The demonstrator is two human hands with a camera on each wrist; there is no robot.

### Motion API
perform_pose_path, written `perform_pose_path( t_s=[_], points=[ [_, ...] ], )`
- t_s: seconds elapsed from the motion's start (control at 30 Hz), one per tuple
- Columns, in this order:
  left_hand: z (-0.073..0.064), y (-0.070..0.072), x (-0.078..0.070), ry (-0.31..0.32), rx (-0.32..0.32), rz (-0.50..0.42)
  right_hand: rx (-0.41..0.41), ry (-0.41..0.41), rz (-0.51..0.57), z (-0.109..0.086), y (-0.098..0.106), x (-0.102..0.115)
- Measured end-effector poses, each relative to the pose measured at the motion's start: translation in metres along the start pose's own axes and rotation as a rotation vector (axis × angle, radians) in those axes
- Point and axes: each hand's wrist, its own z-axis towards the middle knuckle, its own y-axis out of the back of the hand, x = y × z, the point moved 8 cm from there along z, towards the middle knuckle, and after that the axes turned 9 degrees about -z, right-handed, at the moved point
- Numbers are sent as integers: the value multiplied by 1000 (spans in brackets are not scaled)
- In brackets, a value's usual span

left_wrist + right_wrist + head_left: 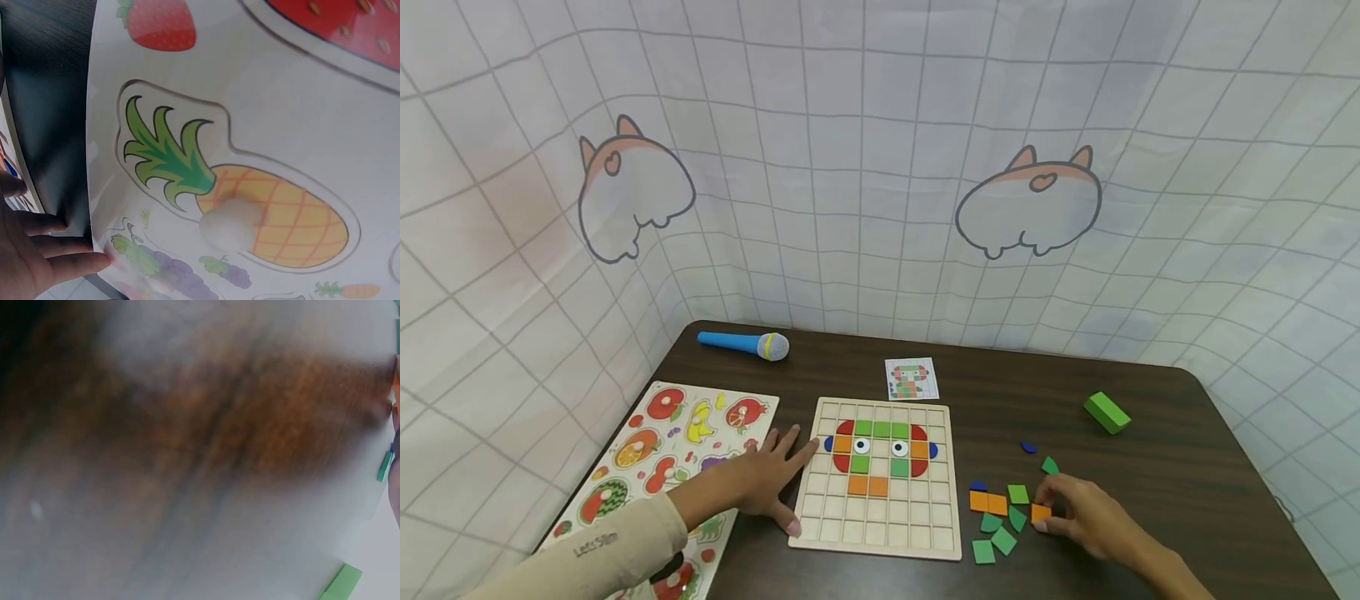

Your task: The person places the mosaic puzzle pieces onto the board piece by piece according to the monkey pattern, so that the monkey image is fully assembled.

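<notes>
My left hand (pixel 769 477) lies with fingers spread against the left edge of a wooden grid board (pixel 876 533). Coloured tiles on the board form a face with two round eye tiles (pixel 862 446), red curved corners, green and orange squares and blue ears. In the left wrist view, the left fingers (pixel 69 245) reach over the edge of a fruit puzzle. To the right of the board, my right hand (pixel 1086 512) pinches an orange square tile (pixel 1041 513) between thumb and fingers, low over the table. The right wrist view is mostly blurred.
Loose tiles lie beside the right hand: orange squares (pixel 988 502), several green pieces (pixel 1003 540) and a blue piece (pixel 1028 447). A green block (pixel 1107 412) stands farther right. Behind the board is a pattern card (pixel 912 379). A toy microphone (pixel 743 344) and fruit puzzle (pixel 647 417) sit left.
</notes>
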Motion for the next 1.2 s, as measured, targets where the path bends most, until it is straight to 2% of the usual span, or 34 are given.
perform_pose_path(
  t_s=[0.13, 0.27, 0.37, 0.5, 0.63, 0.87, 1.2],
  points=[
    [0, -1, 0, -4, 4, 0, -28, 3, 26, 0, 3, 1],
    [-1, -1, -1, -4, 4, 6, -93, 52, 33, -1, 10, 7],
    [-1, 1, -2, -8, -2, 12, -98, 104, 61, 1, 13, 17],
    [-2, 2, -3, -10, -6, 19, -57, 171, 135, 7, 10, 34],
    [-3, 3, -3, -3, -4, 16, -6, 185, 205, 16, 6, 53],
    [-3, 3, -3, -5, -10, 21, 0, 233, 283, 39, -4, 87],
    [-2, 3, -3, -5, -7, 27, 76, 186, 354, 66, -23, 126]
  ],
)
